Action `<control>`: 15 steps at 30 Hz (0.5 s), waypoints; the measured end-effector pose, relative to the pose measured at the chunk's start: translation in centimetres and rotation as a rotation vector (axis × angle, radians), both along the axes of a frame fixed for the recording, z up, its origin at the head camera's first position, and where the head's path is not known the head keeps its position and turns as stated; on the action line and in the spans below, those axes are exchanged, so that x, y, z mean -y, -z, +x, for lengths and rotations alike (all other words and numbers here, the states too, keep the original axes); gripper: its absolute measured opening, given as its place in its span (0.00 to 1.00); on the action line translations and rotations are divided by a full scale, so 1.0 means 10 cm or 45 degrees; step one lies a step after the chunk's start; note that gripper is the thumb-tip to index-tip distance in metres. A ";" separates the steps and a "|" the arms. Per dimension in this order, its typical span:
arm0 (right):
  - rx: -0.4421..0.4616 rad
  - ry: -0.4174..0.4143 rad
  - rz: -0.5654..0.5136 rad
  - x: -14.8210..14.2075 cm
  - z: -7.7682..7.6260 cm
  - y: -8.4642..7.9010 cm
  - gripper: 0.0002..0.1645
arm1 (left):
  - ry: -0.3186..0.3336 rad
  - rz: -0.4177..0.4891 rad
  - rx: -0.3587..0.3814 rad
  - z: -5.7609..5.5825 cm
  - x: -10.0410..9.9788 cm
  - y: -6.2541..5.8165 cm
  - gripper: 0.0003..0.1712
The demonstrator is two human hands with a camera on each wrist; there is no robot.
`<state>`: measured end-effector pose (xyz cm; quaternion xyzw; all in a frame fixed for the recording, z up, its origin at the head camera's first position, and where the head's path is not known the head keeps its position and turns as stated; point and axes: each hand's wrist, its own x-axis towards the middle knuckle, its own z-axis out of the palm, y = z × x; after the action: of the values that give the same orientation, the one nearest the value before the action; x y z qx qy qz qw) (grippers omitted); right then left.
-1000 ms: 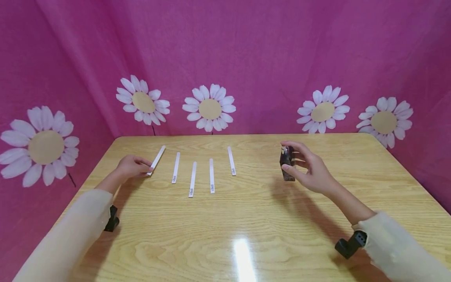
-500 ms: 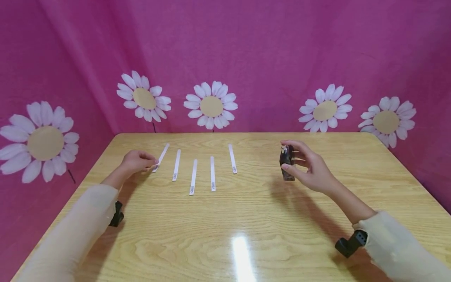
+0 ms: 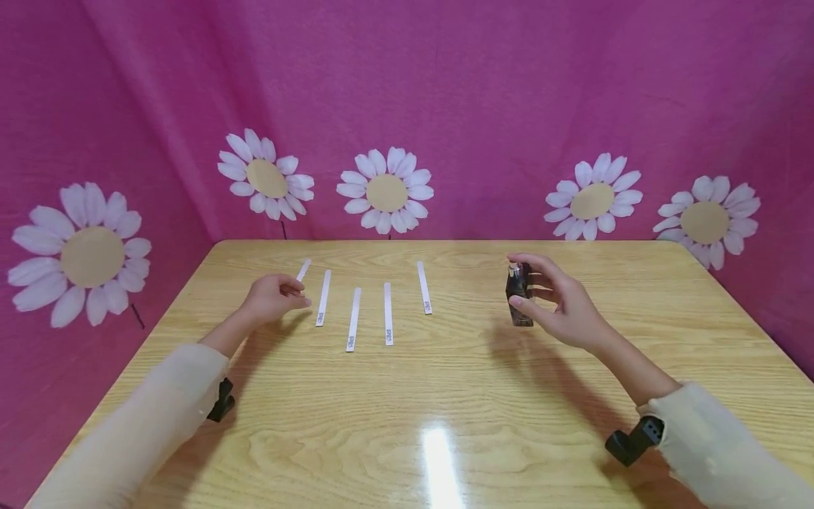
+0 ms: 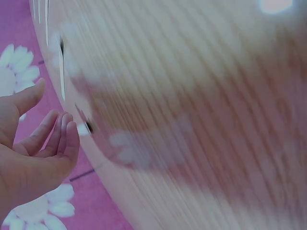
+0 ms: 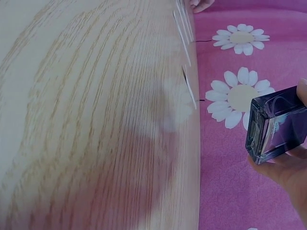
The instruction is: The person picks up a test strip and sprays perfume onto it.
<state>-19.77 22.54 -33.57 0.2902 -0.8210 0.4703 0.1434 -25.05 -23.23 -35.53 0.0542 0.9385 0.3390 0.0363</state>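
Several white paper test strips with small dark print at their near ends lie spread on the table. My left hand [image 3: 270, 297] hovers over the leftmost strip [image 3: 304, 270] and hides its lower part. In the left wrist view its thumb and fingers [image 4: 67, 139] stand apart with nothing between them. Just right of this hand lies the second strip [image 3: 323, 297]. My right hand [image 3: 566, 311] grips a dark glass perfume bottle [image 3: 520, 297] by its sides, upright above the table. The bottle's thick clear base shows in the right wrist view.
Farther right lie the third strip [image 3: 353, 319], another strip [image 3: 388, 314] and the rightmost strip [image 3: 424, 287]. The wooden table [image 3: 381, 424] ends at a pink curtain [image 3: 483, 106] with daisies, along its back and left side.
My left hand has left the lower end of the leftmost strip and moved right, its fingers apart from it. The right hand keeps the perfume bottle in the same place.
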 end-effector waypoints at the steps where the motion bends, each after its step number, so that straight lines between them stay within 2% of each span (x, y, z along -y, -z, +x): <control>1: 0.001 0.000 -0.002 -0.01 0.00 0.00 0.35 | 0.019 0.001 -0.009 0.01 -0.04 0.00 0.24; 6: 0.000 0.009 -0.003 -0.03 0.01 -0.01 0.35 | 0.096 -0.039 -0.030 0.03 -0.17 0.03 0.24; 15: -0.007 0.016 0.019 -0.08 0.01 0.01 0.35 | 0.151 -0.128 -0.083 0.05 -0.29 0.14 0.27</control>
<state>-19.63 23.29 -33.65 0.2875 -0.8258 0.4626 0.1465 -24.59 -20.35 -36.90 0.1189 0.9502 0.2867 0.0284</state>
